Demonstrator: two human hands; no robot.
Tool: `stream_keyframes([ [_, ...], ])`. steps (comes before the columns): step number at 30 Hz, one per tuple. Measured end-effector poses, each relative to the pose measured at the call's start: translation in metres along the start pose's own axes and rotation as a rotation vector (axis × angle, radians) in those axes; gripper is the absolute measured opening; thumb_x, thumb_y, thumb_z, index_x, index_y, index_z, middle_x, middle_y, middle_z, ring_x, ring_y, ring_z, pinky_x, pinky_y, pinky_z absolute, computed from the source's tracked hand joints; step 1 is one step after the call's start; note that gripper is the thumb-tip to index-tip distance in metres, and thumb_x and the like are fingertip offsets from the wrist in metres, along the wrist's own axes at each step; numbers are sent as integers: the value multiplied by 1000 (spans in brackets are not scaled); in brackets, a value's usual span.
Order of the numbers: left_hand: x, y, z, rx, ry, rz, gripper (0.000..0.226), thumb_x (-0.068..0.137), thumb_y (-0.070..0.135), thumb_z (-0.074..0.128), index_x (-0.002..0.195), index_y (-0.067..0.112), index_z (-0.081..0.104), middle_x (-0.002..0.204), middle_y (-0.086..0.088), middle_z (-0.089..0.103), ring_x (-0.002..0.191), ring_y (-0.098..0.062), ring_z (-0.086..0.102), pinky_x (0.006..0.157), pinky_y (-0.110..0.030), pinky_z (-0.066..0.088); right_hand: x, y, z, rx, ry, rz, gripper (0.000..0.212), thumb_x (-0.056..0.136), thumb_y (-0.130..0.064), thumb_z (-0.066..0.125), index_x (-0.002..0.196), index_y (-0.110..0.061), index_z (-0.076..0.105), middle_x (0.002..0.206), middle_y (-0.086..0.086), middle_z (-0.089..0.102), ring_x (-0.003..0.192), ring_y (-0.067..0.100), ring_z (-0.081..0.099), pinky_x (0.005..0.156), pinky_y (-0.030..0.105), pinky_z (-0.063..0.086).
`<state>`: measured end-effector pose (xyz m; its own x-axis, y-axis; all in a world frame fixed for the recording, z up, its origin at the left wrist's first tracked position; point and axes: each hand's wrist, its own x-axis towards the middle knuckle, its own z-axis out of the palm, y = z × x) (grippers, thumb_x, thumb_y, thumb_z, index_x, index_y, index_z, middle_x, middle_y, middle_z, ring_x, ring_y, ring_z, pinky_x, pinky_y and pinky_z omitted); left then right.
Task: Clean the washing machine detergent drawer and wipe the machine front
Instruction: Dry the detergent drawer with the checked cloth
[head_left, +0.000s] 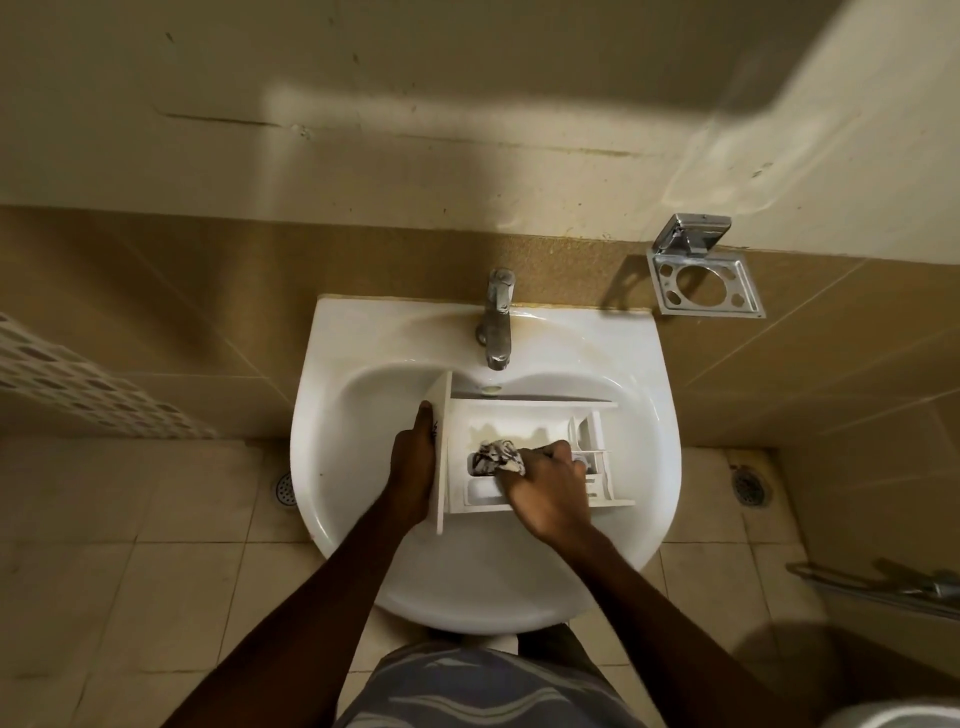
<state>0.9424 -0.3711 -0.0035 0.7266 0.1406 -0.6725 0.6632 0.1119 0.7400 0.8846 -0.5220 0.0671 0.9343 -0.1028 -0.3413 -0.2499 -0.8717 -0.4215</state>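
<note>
The white detergent drawer (519, 423) lies inside the white wash basin (363, 545), its front panel at the left and its compartments facing up. My left hand (413, 465) grips that front panel from the left side. My right hand (548, 491) presses a crumpled grey-and-white cloth (498, 454) into a compartment in the middle of the drawer. The washing machine is out of view.
A chrome tap (496, 319) stands at the back of the basin, its spout just above the drawer; no water runs. A chrome holder (701, 273) hangs on the wall at right. A white perforated basket (78, 382) is at left. Floor drains (748, 486) sit beside the basin.
</note>
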Motion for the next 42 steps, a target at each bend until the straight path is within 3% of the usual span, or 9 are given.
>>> stream_keyframes([
  [6,-5,3,1,-4,3,6,58,102,52,42,85,4,70,76,-12,67,69,-28,64,68,-35,52,-3,14,-6,-384,113,-1,37,87,-46,45,93,-20,70,95,2,73,111,27,47,89,40,31],
  [13,-7,4,1,-6,25,20,55,101,51,44,82,6,69,77,-14,68,73,-29,66,74,-39,54,-4,-15,3,135,37,92,32,86,-35,47,94,-18,72,92,5,64,109,26,41,85,35,23],
  [16,-9,5,1,-4,34,33,56,102,51,43,76,7,66,67,-9,64,65,-26,63,68,-35,51,1,-2,-15,462,-14,196,23,83,-39,54,75,-23,68,86,4,50,104,30,48,91,37,35],
  [20,-9,3,0,-13,16,7,57,101,53,43,82,6,69,69,-9,65,65,-26,63,68,-35,52,-5,27,-12,-205,135,52,35,80,-47,47,82,-19,68,85,4,68,99,28,53,81,36,32],
  [23,-10,4,0,-10,9,11,58,101,53,43,83,5,70,71,-10,67,66,-27,64,67,-37,53,-21,12,3,-310,75,56,37,77,-47,52,88,-17,71,90,2,72,99,29,55,83,39,38],
  [28,-10,4,-1,-20,12,22,62,100,54,44,90,-1,71,78,-19,69,76,-34,68,76,-43,55,-14,-17,10,112,58,115,34,83,-35,46,99,-21,72,105,-1,67,118,24,41,99,41,24],
  [32,-15,7,0,10,22,17,59,101,52,44,72,5,65,58,-4,62,58,-23,60,59,-29,48,-6,-5,-11,594,-26,227,24,70,-44,47,72,-29,65,86,-2,52,109,29,49,100,46,38],
  [37,-11,4,-2,-10,-12,-7,65,100,55,44,92,-3,72,75,-13,69,71,-30,66,74,-43,55,-12,31,-2,-362,123,-53,38,81,-48,50,100,-23,70,99,-1,71,103,24,56,88,37,38],
  [42,-12,4,0,-20,11,20,58,100,54,45,86,5,73,77,-16,71,75,-34,69,77,-46,57,-19,-5,11,-217,137,46,43,80,-44,51,102,-13,71,103,7,71,106,29,59,97,42,37],
])
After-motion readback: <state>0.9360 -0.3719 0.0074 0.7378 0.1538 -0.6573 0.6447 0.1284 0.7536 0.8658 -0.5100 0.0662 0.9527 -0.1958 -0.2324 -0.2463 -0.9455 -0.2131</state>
